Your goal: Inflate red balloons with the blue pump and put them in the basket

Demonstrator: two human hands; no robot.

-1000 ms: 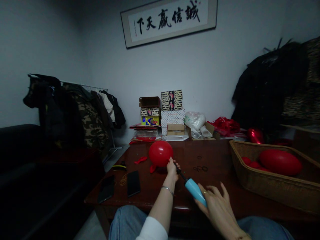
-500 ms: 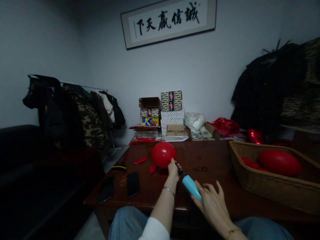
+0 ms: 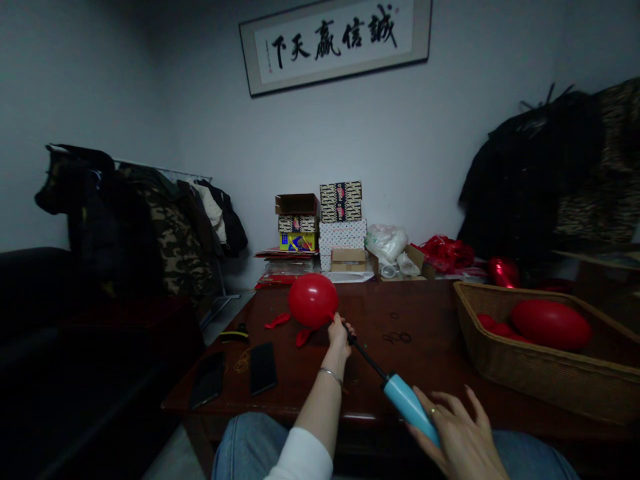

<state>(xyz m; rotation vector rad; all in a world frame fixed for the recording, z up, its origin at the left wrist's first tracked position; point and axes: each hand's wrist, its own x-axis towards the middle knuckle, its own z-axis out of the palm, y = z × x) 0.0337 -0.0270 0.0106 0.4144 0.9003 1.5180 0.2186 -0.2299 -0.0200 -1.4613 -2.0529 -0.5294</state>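
My left hand (image 3: 339, 336) is closed around the neck of a round red balloon (image 3: 313, 300) where it meets the black nozzle of a hand pump. My right hand (image 3: 457, 440) grips the rear of the light blue pump barrel (image 3: 409, 404), fingers loosely spread over it, near the table's front edge. The thin black pump rod (image 3: 367, 358) shows extended between the two hands. The balloon hovers just above the dark wooden table (image 3: 430, 353).
Limp red balloons (image 3: 280, 321) lie left of the inflated one. Two dark phones (image 3: 262, 367) lie at the front left. A wicker basket (image 3: 530, 373) with inflated red balloons (image 3: 550, 325) stands at the right. Stacked boxes (image 3: 343, 223) and bags line the far edge. Coats hang on both sides.
My right hand pushed the blue barrel toward the balloon, then pulled it back toward me, baring more of the rod. The balloon shifted slightly left.
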